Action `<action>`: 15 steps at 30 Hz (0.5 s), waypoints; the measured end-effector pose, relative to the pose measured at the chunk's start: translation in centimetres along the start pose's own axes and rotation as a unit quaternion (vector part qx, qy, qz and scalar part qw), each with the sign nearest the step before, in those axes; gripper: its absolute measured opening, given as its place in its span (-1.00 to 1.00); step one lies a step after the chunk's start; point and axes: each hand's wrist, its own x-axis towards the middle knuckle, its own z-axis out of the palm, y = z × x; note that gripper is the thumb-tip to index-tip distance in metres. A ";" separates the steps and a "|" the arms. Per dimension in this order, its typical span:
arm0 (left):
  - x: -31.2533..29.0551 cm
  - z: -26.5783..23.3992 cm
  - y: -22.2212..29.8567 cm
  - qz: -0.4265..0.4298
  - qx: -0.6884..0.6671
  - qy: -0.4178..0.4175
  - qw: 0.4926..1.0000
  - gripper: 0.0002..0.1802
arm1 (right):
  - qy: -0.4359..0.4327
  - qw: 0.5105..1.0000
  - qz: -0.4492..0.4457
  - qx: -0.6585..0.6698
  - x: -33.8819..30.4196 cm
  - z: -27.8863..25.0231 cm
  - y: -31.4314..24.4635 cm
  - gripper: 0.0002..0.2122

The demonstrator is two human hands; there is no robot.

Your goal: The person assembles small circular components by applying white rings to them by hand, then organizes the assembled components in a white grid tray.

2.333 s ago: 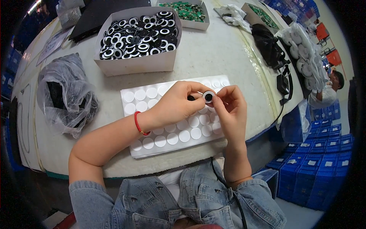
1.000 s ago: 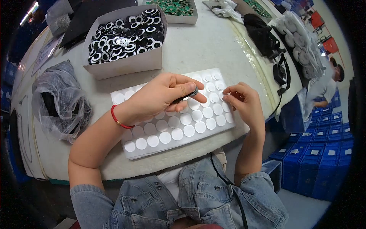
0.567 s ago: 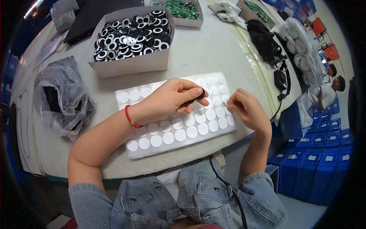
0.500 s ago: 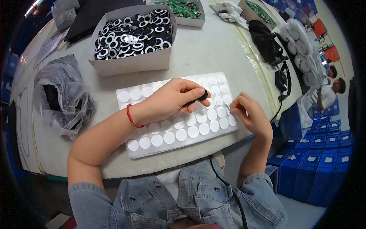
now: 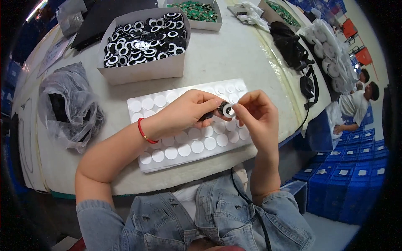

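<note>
My left hand (image 5: 193, 109), a red cord bracelet on its wrist, is closed round several small black round parts. One black disc with a white ring (image 5: 228, 111) on its face sticks out at its fingertips. The thumb and fingers of my right hand (image 5: 260, 119) are pinched at the edge of this white ring, touching it; whether ring and disc are stuck together I cannot tell. Both hands are held over a white sheet (image 5: 143, 167) with rows of round white stickers (image 5: 171, 153), larger near me and smaller at the far right. My hands cover its middle.
A carton (image 5: 142, 75) full of black discs with white rings stands beyond the sheet. Behind it is a box of green circuit boards (image 5: 197, 11). A clear plastic bag (image 5: 71, 108) lies left, a black bag (image 5: 289, 46) right. Blue bins (image 5: 343, 180) and people are farther right.
My right hand has moved left and up from the sheet's right edge to the disc in my left hand. A white ring now shows on the disc. My left hand has barely moved.
</note>
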 end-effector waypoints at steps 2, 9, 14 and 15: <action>0.1 -0.1 -0.5 -0.004 -0.029 -0.009 1.000 -0.61 | 0.006 1.000 -0.009 -0.010 0.2 0.8 0.3 -0.87; -0.4 0.2 0.7 -0.022 -0.026 0.012 0.999 -0.59 | 0.022 0.998 -0.009 -0.051 0.9 1.0 0.9 -0.88; -0.3 0.0 0.7 0.009 0.040 0.001 0.999 -0.70 | 0.026 0.998 -0.007 -0.054 1.0 1.3 0.5 -0.88; -0.3 0.0 0.7 0.009 0.039 0.001 0.999 -0.70 | 0.025 0.999 0.004 -0.045 1.0 1.3 0.4 -0.88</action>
